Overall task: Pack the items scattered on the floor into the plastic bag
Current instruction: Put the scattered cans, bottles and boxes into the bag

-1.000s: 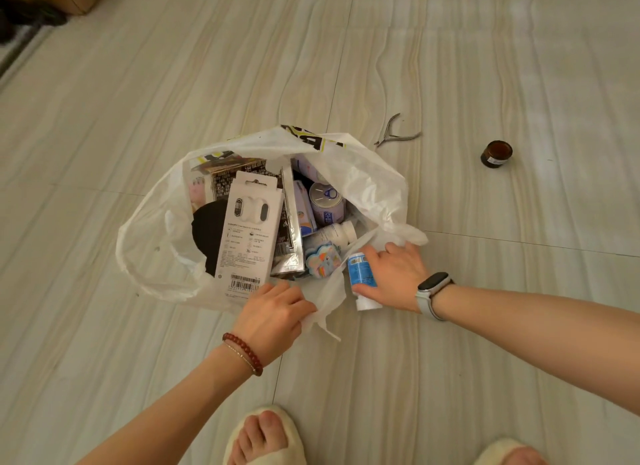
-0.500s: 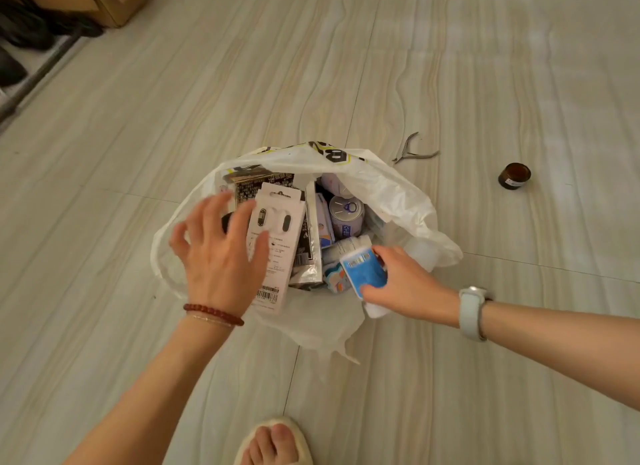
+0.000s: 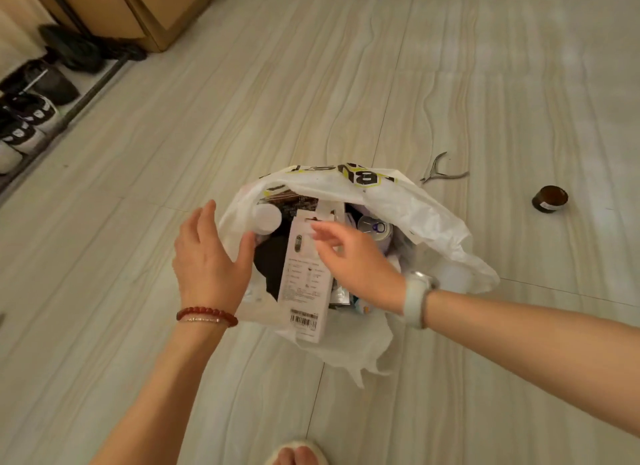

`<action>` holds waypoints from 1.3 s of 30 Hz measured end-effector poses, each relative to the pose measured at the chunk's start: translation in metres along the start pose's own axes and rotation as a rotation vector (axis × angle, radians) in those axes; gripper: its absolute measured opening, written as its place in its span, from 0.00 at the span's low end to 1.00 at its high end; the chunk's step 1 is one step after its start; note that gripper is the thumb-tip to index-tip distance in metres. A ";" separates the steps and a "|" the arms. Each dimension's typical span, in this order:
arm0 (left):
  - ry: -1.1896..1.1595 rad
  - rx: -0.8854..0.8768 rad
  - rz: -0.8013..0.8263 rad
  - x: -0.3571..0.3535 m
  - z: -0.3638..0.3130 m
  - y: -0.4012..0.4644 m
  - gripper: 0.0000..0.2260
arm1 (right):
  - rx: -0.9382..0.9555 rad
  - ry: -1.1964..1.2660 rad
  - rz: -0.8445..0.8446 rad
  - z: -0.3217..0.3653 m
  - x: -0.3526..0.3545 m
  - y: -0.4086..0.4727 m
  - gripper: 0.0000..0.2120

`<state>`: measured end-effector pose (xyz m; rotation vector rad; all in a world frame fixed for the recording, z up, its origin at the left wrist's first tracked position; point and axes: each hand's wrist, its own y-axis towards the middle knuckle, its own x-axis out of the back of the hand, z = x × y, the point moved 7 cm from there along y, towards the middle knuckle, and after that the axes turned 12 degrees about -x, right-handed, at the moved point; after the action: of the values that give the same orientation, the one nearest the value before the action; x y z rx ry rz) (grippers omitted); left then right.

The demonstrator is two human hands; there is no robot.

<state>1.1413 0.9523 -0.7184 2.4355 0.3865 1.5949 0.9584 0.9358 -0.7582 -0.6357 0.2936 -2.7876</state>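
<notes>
The white plastic bag (image 3: 415, 204) stands on the floor with its mouth wide. Inside it are a tall white box with a barcode (image 3: 304, 291), a dark item, a silver can (image 3: 375, 229) and a white round-ended bottle (image 3: 266, 218). My left hand (image 3: 211, 260) is spread flat against the bag's left rim, thumb on the plastic. My right hand (image 3: 353, 263), blurred, hovers over the box with its fingers apart and nothing in it. Metal cuticle nippers (image 3: 443, 173) and a small brown jar (image 3: 550, 198) lie on the floor to the bag's right.
Shoes on a low rack (image 3: 27, 118) line the far left wall. A cardboard box (image 3: 138, 14) stands at the back left. My slippered foot (image 3: 298, 454) is at the bottom edge. Pale tiled floor surrounds the bag.
My right hand no longer holds the blue-labelled bottle and has moved left over the white box. My left hand has shifted from the box to the bag's left rim.
</notes>
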 end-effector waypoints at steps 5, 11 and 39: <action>0.189 -0.443 -0.001 -0.016 -0.043 -0.048 0.27 | 0.632 -1.020 -0.144 -0.049 0.040 -0.065 0.19; 0.312 -0.884 0.434 -0.090 -0.076 -0.118 0.35 | 0.328 -1.152 -0.404 -0.075 0.104 -0.056 0.33; 0.260 -0.038 0.052 -0.040 -0.006 -0.052 0.44 | -0.422 -0.170 -0.210 -0.142 0.119 -0.046 0.37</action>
<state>1.1150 0.9886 -0.7668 2.2326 0.3319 1.9298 0.7819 0.9629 -0.8252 -1.0463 0.8366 -2.8594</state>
